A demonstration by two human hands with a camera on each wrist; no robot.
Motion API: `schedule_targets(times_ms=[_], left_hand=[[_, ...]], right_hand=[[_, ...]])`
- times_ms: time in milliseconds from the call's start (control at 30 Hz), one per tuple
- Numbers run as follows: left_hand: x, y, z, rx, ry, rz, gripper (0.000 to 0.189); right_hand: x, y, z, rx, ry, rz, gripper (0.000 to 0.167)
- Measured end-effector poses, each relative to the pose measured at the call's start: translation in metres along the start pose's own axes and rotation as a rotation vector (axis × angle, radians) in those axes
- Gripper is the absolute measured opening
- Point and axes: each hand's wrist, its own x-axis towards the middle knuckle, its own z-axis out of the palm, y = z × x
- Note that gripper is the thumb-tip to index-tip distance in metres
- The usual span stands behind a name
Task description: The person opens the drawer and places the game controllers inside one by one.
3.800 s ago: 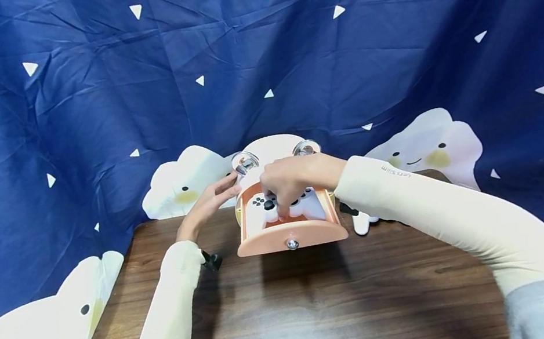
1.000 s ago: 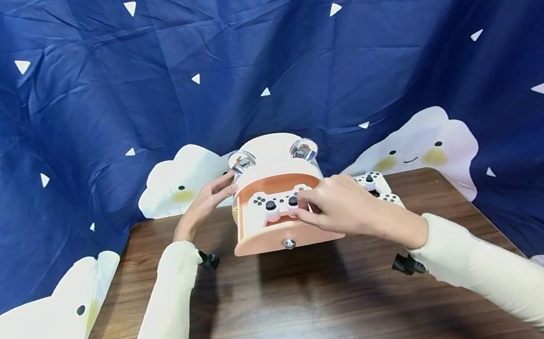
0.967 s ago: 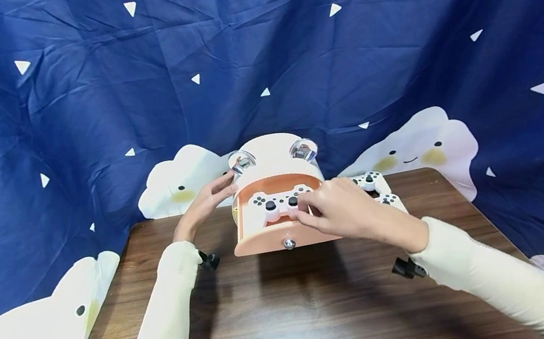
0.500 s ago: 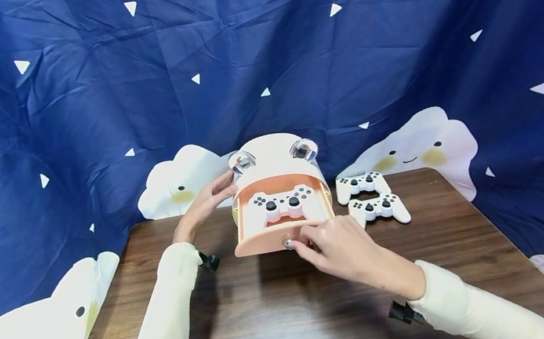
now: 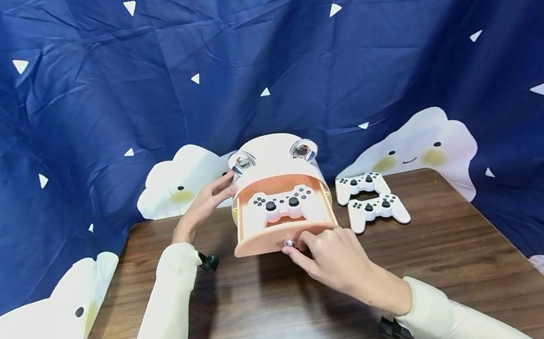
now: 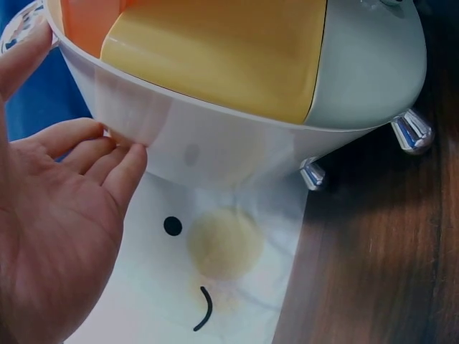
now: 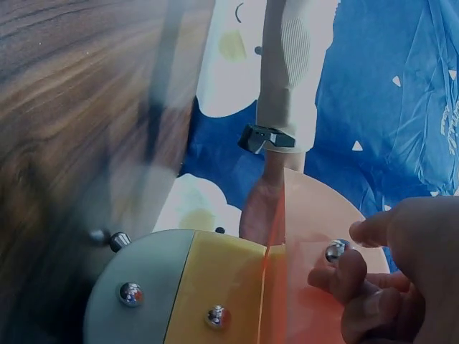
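A white, rounded drawer cabinet (image 5: 274, 151) stands at the table's back, its peach top drawer (image 5: 262, 242) pulled out. Inside the drawer lies a white game controller (image 5: 282, 205) with black thumbsticks. My right hand (image 5: 340, 259) is at the front, thumb and curled index finger pinching the drawer's round silver knob (image 7: 336, 251). My left hand (image 5: 206, 205) rests with extended fingers against the cabinet's left side; in the left wrist view its fingertips (image 6: 133, 159) touch the white wall. Below, the yellow drawer (image 7: 215, 287) and grey-green drawer (image 7: 136, 265) are closed.
Two more white controllers, a rear one (image 5: 361, 184) and a front one (image 5: 378, 210), lie on the brown wooden table (image 5: 273, 321) right of the cabinet. Two chrome rings, left (image 5: 241, 162) and right (image 5: 304, 150), stick up from its top. A blue curtain (image 5: 254, 49) hangs behind.
My right hand has left the controller in the drawer, moving down and forward to the knob. The table controllers have come into full view. My left hand and the drawer stay put.
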Motion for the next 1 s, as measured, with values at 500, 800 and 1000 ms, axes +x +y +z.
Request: schedule_targets(times_ms=[500,800,1000], left_hand=[[0.001,-0.004,0.0,-0.013,0.001,0.008,0.071],[0.001,-0.004,0.0,-0.004,0.007,0.016,0.07],[0.001,-0.002,0.001,-0.02,-0.001,0.021,0.071]], right_hand=[[0.001,-0.008,0.014,-0.061,0.117,-0.016,0.048],[0.005,-0.009,0.015,-0.069,0.18,-0.056,0.042],[0.008,-0.008,0.016,-0.069,0.213,-0.076,0.044]])
